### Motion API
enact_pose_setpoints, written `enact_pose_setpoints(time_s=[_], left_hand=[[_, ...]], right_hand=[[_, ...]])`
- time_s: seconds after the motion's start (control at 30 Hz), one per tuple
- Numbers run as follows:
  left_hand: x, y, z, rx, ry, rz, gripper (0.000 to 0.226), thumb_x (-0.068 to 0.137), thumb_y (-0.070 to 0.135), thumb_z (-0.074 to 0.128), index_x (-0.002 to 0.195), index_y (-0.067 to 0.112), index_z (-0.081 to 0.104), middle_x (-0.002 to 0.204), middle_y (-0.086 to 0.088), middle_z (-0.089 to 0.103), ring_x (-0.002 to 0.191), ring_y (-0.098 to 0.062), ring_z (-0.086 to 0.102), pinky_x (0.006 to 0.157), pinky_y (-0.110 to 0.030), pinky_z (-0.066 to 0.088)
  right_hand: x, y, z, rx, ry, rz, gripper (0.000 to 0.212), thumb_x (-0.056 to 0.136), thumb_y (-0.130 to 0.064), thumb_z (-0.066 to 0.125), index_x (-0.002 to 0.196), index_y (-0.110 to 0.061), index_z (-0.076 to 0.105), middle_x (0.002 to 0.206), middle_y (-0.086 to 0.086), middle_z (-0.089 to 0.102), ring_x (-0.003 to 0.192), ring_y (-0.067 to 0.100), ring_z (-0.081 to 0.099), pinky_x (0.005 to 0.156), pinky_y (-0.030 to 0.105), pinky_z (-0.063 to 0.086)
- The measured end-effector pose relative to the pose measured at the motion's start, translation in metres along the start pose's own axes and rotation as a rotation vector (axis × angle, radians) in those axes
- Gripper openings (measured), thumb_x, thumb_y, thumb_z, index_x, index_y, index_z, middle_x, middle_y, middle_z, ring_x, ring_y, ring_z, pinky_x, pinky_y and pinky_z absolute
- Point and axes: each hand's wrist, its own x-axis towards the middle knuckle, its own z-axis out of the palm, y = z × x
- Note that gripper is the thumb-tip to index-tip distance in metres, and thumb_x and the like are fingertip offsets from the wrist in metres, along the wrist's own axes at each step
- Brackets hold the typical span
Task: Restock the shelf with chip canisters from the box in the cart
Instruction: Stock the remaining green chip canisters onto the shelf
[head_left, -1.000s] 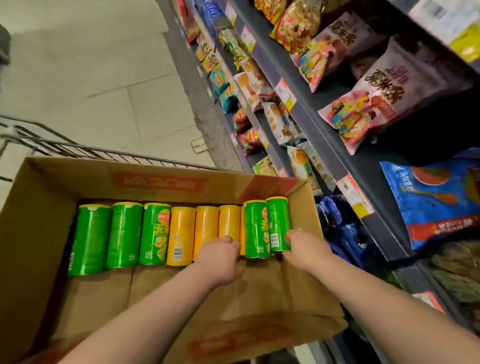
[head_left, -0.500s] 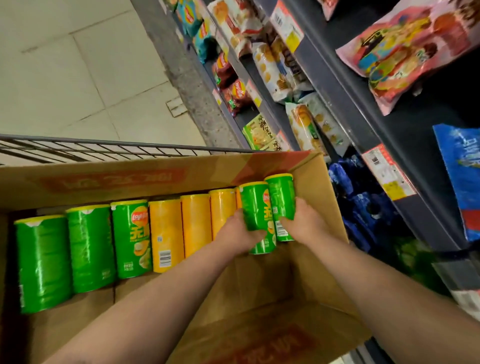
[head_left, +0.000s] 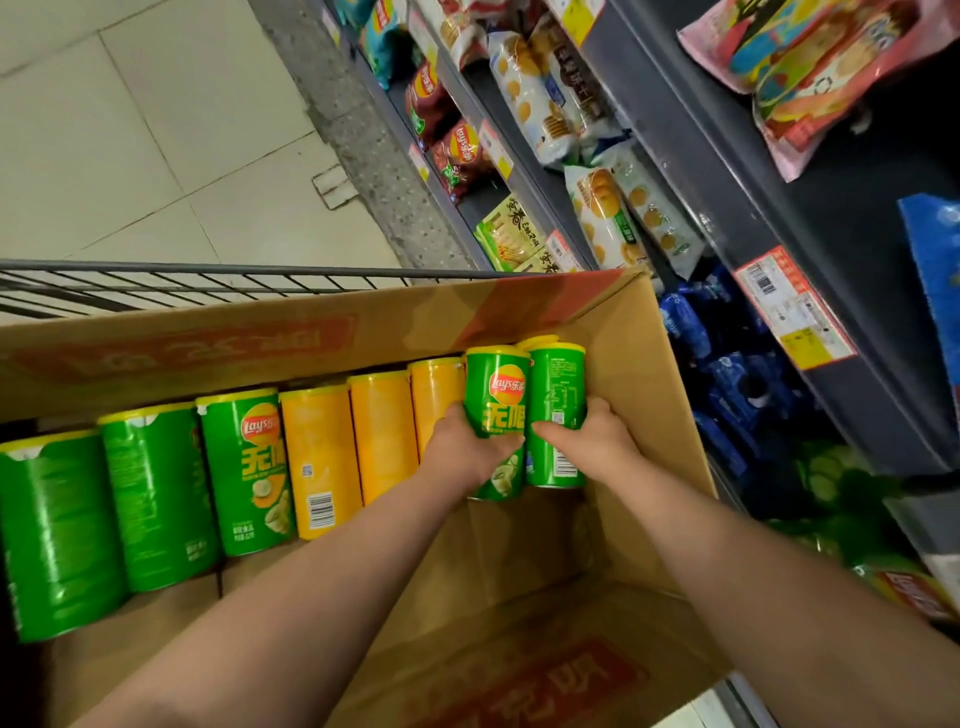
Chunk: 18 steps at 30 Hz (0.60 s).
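Near flap of box (head_left: 639, 364) under my forearms. My left hand (head_left: 460, 449) grips green canister (head_left: 496, 395). My right hand (head_left: 592, 441) grips second green canister (head_left: 556, 384), touching first, at box's right end. My fingers (head_left: 597, 410) curled round lower halves. Leftward, lying in row: yellow canisters (head_left: 382, 431), then other green canisters (head_left: 150, 493). Beyond: cart (head_left: 208, 270) rim, floor; shelf (head_left: 727, 156) with snack bags at right.

You're holding glossy, smooth-wrapped canisters (head_left: 496, 395) inside a matt, brown cardboard box (head_left: 639, 374); dark metal wire is forming the cart (head_left: 208, 267), and shiny plastic bags (head_left: 810, 62) are gleaming.
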Motion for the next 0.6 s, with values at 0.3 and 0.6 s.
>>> enact_pose_setpoints(time_s=[0.3, 0.6], left_hand=[[-0.041, -0.002, -0.009, -0.125, -0.061, 0.029, 0.060, 0.078, 0.026, 0.076, 0.126, 0.010, 0.043, 0.113, -0.005, 0.061, 0.099, -0.021, 0.061, 0.087, -0.038, 0.053], [-0.080, 0.002, -0.014, -0.132, -0.094, 0.124, 0.054, 0.078, 0.028, 0.075, 0.120, 0.016, 0.044, 0.107, -0.002, 0.060, 0.096, -0.021, 0.063, 0.085, -0.038, 0.054]], right_hand=[[-0.045, 0.007, -0.015, 0.022, 0.018, -0.016, 0.055, 0.078, -0.041, 0.071, 0.121, -0.020, 0.045, 0.113, 0.002, 0.061, 0.098, 0.023, 0.061, 0.085, 0.036, 0.051], [-0.095, 0.017, -0.028, 0.134, 0.072, -0.030, 0.051, 0.078, -0.042, 0.070, 0.115, -0.026, 0.040, 0.107, -0.001, 0.060, 0.095, 0.022, 0.062, 0.088, 0.039, 0.051]])
